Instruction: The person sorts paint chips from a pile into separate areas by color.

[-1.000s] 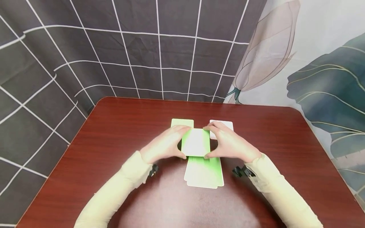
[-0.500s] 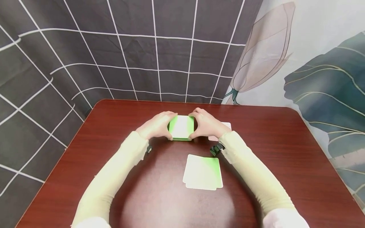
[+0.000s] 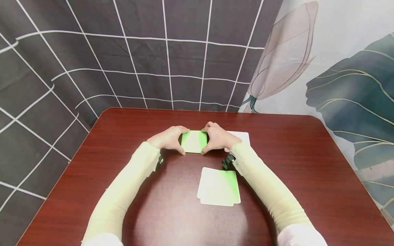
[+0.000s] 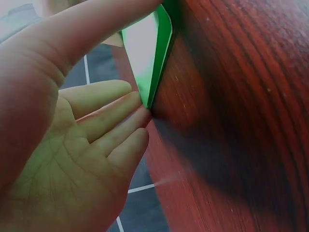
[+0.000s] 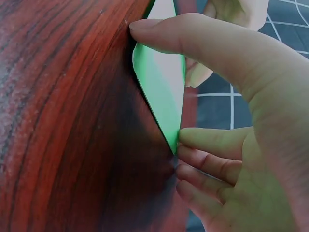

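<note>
A green card stack (image 3: 194, 141) with a pale glare across its top lies toward the far side of the table, between both hands. My left hand (image 3: 168, 138) grips its left side, thumb at the near corner and fingers at the far one. On the opposite side my right hand (image 3: 218, 137) holds the right corners the same way. The left wrist view shows the green stack (image 4: 147, 53) as thin, with the fingertips right at its edge. In the right wrist view the thumb and index fingertip meet the green stack (image 5: 161, 87) at two corners.
Nearer the body, a few overlapping green cards (image 3: 218, 187) lie slightly fanned on the dark red wooden table (image 3: 147, 212). A whitish card (image 3: 241, 136) lies partly hidden behind the right hand. A dark gridded curtain (image 3: 147, 54) hangs behind the table.
Both hands carried the green stack from above the fanned cards away and left, onto the spot of the far-left green card. Since half a second ago it has lowered slightly, its front side no longer showing.
</note>
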Demonstrator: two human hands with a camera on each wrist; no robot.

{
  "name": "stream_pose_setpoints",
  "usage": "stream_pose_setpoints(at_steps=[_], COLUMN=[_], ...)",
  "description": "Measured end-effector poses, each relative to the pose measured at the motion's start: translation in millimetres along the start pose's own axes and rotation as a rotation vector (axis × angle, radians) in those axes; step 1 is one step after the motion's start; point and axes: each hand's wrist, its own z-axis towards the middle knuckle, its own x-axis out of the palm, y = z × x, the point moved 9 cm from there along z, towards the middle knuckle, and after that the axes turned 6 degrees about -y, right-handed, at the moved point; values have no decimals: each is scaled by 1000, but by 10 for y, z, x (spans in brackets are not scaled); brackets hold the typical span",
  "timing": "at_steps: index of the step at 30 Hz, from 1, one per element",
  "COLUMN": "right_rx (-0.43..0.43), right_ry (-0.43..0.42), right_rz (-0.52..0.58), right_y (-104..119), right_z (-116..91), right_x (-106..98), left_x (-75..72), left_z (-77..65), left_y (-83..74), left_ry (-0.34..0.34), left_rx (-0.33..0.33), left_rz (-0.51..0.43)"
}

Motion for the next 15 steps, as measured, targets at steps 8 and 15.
stream_pose_setpoints(at_steps=[8, 15], right_rx=[26, 9], right_ry=[10, 3], right_rz=[2, 9], right_y=[-4, 1], right_z=[43, 45], right_x=[5, -45], left_x=[18, -10], left_z=[8, -12], left_y=[50, 47], left_ry=[4, -18], left_rx=[-13, -14], left_rz=[-16, -31])
